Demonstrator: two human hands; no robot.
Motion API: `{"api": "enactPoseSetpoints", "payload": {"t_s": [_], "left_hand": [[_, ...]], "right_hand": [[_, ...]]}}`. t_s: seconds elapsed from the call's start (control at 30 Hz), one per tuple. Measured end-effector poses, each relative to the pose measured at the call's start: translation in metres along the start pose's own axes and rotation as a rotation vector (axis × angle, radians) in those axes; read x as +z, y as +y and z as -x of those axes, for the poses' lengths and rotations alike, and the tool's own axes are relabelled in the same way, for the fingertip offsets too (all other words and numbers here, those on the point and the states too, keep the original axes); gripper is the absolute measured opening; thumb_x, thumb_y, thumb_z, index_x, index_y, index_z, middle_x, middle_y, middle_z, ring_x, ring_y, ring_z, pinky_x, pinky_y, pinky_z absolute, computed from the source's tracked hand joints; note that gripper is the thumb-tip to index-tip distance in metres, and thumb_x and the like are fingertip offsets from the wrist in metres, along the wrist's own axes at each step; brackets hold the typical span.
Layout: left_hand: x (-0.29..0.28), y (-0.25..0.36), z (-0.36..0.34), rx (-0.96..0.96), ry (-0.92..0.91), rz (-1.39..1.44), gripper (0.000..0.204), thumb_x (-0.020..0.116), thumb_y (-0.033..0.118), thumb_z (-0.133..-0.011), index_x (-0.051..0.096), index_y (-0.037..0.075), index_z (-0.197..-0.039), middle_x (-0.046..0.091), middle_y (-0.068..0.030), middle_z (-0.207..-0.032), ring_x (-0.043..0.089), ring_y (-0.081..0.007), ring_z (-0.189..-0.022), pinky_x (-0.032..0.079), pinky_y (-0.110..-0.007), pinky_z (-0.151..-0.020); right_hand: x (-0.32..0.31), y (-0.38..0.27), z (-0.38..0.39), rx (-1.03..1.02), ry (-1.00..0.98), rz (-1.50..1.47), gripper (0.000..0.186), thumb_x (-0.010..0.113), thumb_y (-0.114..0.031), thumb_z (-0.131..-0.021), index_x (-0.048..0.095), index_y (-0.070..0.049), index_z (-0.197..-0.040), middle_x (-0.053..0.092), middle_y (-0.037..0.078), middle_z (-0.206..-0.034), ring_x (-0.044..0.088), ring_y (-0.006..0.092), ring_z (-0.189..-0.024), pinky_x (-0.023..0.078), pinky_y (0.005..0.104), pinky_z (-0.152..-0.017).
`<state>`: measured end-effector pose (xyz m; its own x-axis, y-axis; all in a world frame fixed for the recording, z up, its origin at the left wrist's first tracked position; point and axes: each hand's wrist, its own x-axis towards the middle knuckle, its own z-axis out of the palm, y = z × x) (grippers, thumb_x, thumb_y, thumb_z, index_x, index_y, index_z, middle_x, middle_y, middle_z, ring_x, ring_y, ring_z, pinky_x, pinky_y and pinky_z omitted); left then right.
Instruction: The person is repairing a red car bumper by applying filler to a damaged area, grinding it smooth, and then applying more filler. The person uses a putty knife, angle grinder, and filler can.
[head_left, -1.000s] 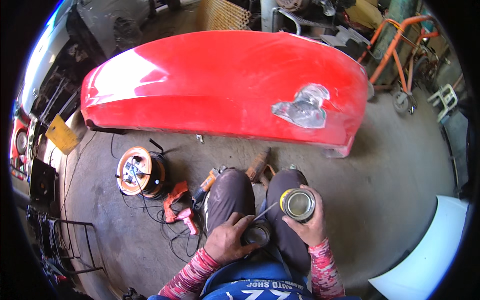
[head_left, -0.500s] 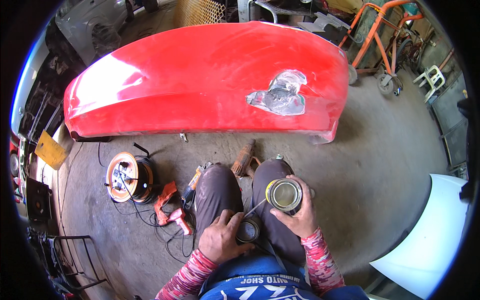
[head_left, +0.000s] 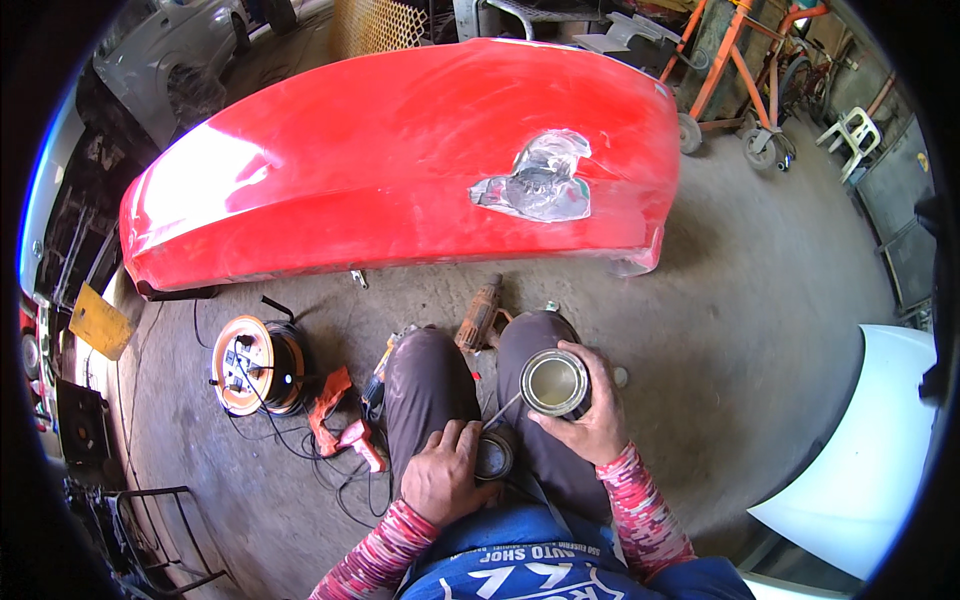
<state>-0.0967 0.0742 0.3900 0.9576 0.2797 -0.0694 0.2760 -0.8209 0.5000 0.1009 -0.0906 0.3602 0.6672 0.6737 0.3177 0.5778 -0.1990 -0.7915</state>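
Note:
My right hand [head_left: 597, 420] grips an open metal tin [head_left: 553, 383] of pale contents above my right thigh. My left hand [head_left: 450, 470] is closed round a smaller dark can [head_left: 493, 457] in my lap, with a thin stick [head_left: 501, 412] angled up from it toward the tin. Ahead lies a large red bumper [head_left: 400, 170] with a rough silver-grey patch [head_left: 540, 185] on its right part. On the floor by my knees are an orange-faced cable reel [head_left: 245, 365], a pink hand tool [head_left: 362, 444], an orange rag [head_left: 328, 405] and a rusty-orange tool [head_left: 480, 315].
A grey vehicle [head_left: 150, 60] stands at the back left, a yellow plate [head_left: 100, 320] and black metal frame [head_left: 165, 540] below it. An orange wheeled stand [head_left: 730, 70] and white plastic chair [head_left: 852, 135] are at the back right, a white panel [head_left: 840, 450] at lower right.
My view has shifted, so the bumper sits higher and further left in the picture. The tin in my right hand has turned slightly more upright. Both hands keep their holds.

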Motion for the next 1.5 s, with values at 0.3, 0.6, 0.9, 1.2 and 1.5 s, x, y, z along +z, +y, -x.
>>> {"api": "enactPoseSetpoints", "payload": {"t_s": [0.3,0.6,0.9,1.2,1.5], "left_hand": [[-0.012,-0.007,0.001,-0.083,0.094,0.154,0.084,0.095,0.035,-0.065,0.061,-0.001,-0.132,0.066,-0.0192,-0.115,0.071,-0.0404,-0.101,0.061,-0.046,-0.086],[-0.024,-0.018,-0.026,-0.143,0.132,0.149,0.08,0.094,0.031,-0.068,0.059,-0.001,-0.132,0.063,-0.0222,-0.115,0.07,-0.0439,-0.099,0.06,-0.049,-0.083],[0.023,-0.032,-0.092,-0.181,0.045,0.102,0.09,0.096,0.034,-0.066,0.057,0.0,-0.14,0.063,-0.0242,-0.12,0.069,-0.0448,-0.104,0.059,-0.05,-0.089],[0.126,-0.088,-0.153,-0.357,-0.163,0.144,0.088,0.096,0.033,-0.067,0.058,0.004,-0.14,0.067,-0.0282,-0.126,0.068,-0.0468,-0.113,0.058,-0.052,-0.095],[0.209,-0.094,-0.234,-0.294,-0.086,0.284,0.098,0.098,0.03,-0.068,0.052,0.004,-0.15,0.068,-0.0237,-0.133,0.068,-0.0446,-0.118,0.055,-0.051,-0.103]], "right_hand": [[-0.012,0.009,0.009,0.086,0.265,-0.365,0.095,0.098,-0.02,-0.075,0.044,0.0,-0.151,0.058,0.017,-0.144,0.06,0.0287,-0.132,0.048,0.0438,-0.114],[-0.091,0.032,0.004,0.153,0.648,-0.301,0.087,0.091,-0.012,-0.08,0.043,0.0,-0.152,0.055,0.013,-0.144,0.057,0.0248,-0.133,0.047,0.0414,-0.115],[-0.135,0.117,0.006,0.266,0.673,-0.151,0.08,0.089,-0.012,-0.084,0.046,-0.001,-0.151,0.054,0.013,-0.146,0.055,0.0262,-0.136,0.044,0.0446,-0.118],[-0.049,0.294,-0.003,0.579,0.388,-0.013,0.09,0.096,-0.022,-0.076,0.046,-0.004,-0.149,0.061,0.013,-0.138,0.062,0.026,-0.127,0.051,0.0413,-0.109],[0.04,0.423,-0.01,0.809,0.092,0.404,0.099,0.098,-0.034,-0.063,0.05,-0.017,-0.147,0.071,0.017,-0.128,0.065,0.0427,-0.118,0.05,0.0513,-0.108]]}}
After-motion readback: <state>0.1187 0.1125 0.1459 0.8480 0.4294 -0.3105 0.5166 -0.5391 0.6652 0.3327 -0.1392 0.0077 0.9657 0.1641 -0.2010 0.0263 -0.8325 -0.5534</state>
